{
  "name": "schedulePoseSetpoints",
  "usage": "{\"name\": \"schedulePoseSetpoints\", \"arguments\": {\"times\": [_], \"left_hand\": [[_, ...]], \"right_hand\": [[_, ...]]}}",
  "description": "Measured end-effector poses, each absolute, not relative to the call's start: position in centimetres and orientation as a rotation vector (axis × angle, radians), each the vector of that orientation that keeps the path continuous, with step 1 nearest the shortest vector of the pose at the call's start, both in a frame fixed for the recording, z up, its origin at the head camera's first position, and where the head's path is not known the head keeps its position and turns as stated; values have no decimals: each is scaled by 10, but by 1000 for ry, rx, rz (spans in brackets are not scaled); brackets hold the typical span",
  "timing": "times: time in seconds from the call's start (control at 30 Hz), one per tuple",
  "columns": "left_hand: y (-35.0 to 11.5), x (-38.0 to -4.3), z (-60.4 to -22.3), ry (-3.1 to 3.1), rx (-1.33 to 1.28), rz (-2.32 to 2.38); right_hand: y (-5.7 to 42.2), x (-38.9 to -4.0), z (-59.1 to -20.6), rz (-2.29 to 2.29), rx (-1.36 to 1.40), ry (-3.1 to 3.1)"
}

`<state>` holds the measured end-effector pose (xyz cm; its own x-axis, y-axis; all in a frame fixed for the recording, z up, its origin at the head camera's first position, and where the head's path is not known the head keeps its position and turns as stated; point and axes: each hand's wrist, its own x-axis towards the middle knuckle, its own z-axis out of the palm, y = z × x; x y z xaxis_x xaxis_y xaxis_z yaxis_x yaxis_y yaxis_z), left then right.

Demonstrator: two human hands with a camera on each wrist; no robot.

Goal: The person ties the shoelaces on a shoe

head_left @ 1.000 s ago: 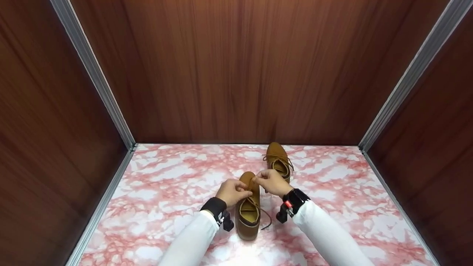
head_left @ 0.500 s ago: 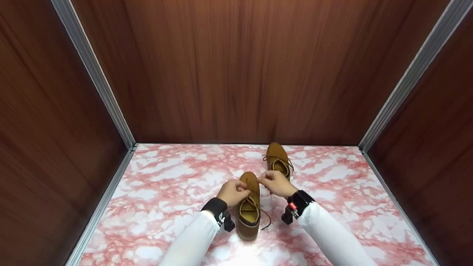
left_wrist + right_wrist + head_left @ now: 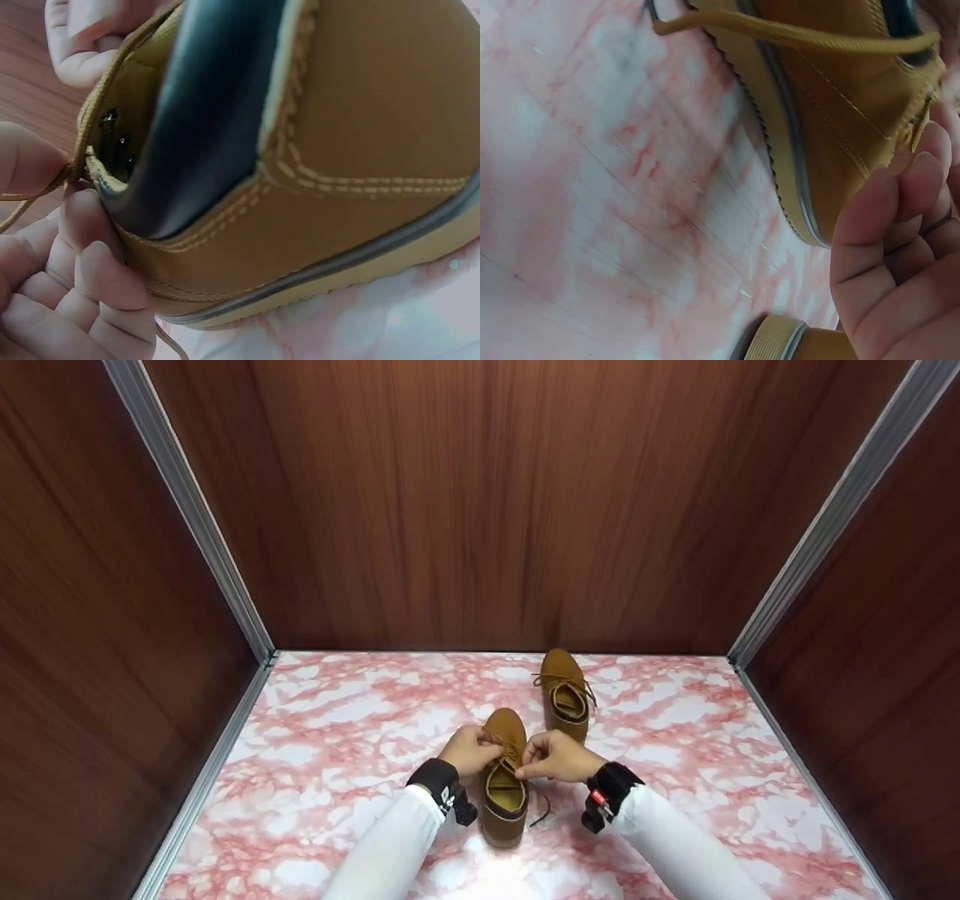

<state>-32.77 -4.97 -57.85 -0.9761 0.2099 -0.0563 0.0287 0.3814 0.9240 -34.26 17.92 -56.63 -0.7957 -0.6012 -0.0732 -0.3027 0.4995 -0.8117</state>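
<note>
A tan lace-up shoe (image 3: 504,829) stands on the surface with its toe pointing away. On its left side my left hand (image 3: 466,750) pinches the shoelace (image 3: 112,71) between thumb and finger, close to the eyelets. From the right, my right hand (image 3: 559,756) reaches the shoe's opening, its thumb and bent fingers right at the lacing. In the right wrist view the fingertips (image 3: 866,199) sit near the eyelets, with a loose lace end (image 3: 795,31) running across the shoe's side. I cannot tell whether the right fingers hold lace.
The matching shoe (image 3: 562,664), its lace tied in a bow, stands farther back on the right. Brown wood-look panels (image 3: 480,510) with metal edge strips rise at the back and sides. The surface (image 3: 360,780) has a pink and white marbled pattern.
My right hand moved slightly right, away from the lacing, then came back toward me to the shoe's opening. My left hand stays almost in place, holding the shoelace.
</note>
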Motion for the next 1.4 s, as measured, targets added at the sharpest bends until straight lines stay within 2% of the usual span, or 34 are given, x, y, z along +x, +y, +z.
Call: {"name": "schedulePoseSetpoints", "arguments": {"times": [0.5,0.9,1.4], "left_hand": [[-45,-327,-574,2399,128,1670],[-45,-326,-573,2527,115,1620],[-48,-324,-573,2625,195,1569]], "right_hand": [[174,-340,-563,-1131,-925,2433],[178,-344,-554,-1258,-742,2337],[185,-349,-549,-1192,-774,2528]]}}
